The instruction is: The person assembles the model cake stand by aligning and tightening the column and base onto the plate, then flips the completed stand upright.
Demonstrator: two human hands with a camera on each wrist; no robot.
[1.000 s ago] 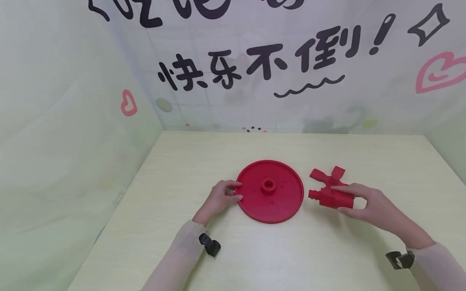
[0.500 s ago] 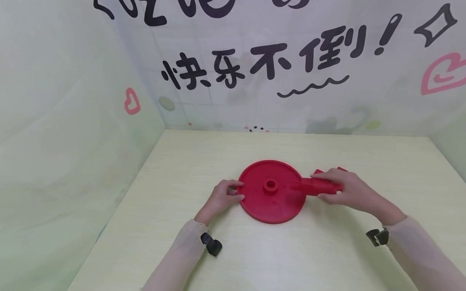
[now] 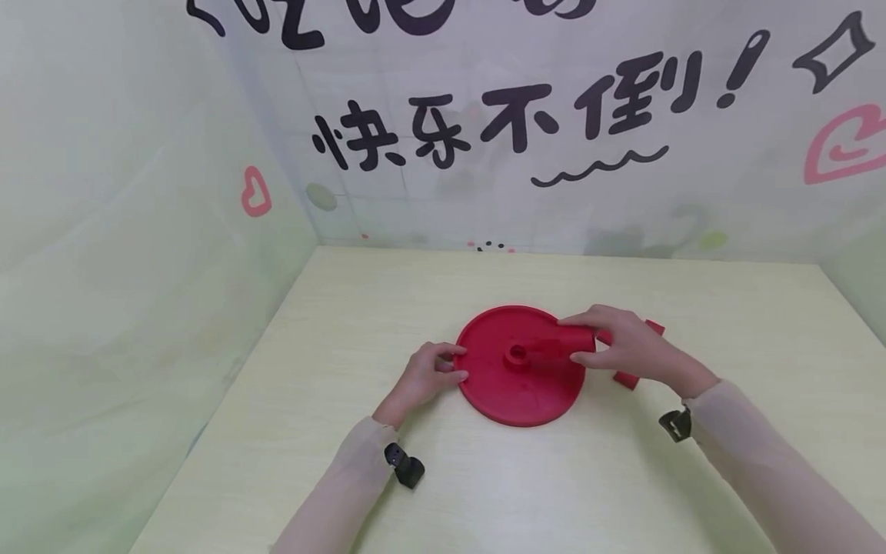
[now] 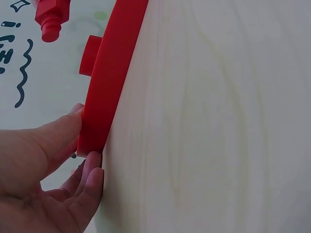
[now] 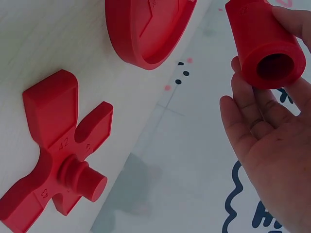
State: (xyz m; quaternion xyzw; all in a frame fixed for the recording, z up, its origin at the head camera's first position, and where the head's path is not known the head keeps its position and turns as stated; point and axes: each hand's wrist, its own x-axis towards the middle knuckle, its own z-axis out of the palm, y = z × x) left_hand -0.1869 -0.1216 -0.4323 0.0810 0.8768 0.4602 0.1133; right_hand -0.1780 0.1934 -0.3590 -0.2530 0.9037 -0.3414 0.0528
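A round red disc (image 3: 512, 404) with a raised rim and a central hollow hub (image 3: 517, 355) lies on the table. My left hand (image 3: 422, 377) pinches its near-left rim, thumb above and fingers below in the left wrist view. My right hand (image 3: 626, 345) grips a red cylinder (image 3: 576, 338) above the disc's right side. The cylinder is tilted on its side, its narrow stepped tip (image 4: 50, 31) toward the hub and apart from it. Its other end has a round hole, visible in the right wrist view. Some of the right fingers are hidden behind the cylinder.
A red cross-shaped piece (image 5: 58, 150) with a stepped central peg (image 5: 90, 182) lies on the table right of the disc, partly behind my right hand in the head view. Pale walls with black lettering (image 3: 519, 115) stand behind and beside the light wooden table (image 3: 360, 323).
My right hand has moved left with the cylinder, from beside the cross-shaped piece to over the disc. My left hand keeps its hold on the rim. The head view has shifted slightly.
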